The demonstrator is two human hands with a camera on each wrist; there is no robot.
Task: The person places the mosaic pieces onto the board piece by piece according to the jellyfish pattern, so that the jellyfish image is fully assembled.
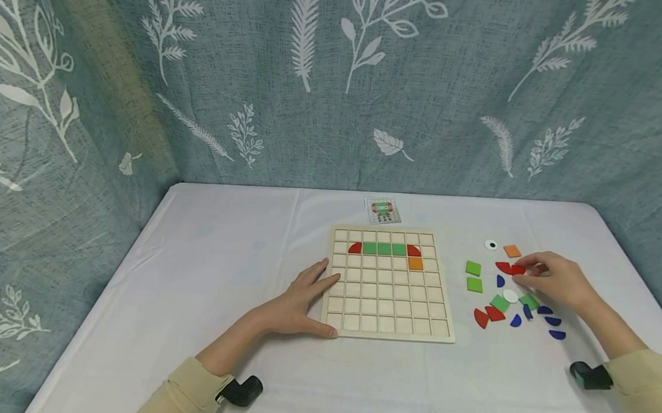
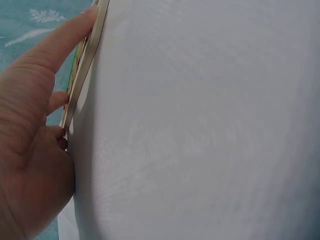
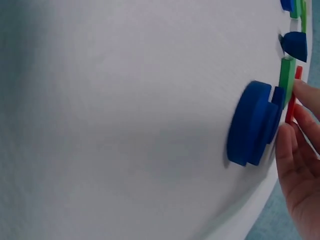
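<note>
A wooden grid board lies on the table, with red quarter-circles at both ends of a row of green squares and an orange square under the right end. My left hand rests at the board's left edge, fingers spread; in the left wrist view the thumb lies along its rim. To the right of the board, my right hand pinches a red quarter-circle piece between thumb and fingers. Another red piece lies right beside it.
Loose pieces surround the right hand: blue half-circles, green squares, red quarter-circles, a white disc, an orange square and an eye disc. A pattern card lies behind the board.
</note>
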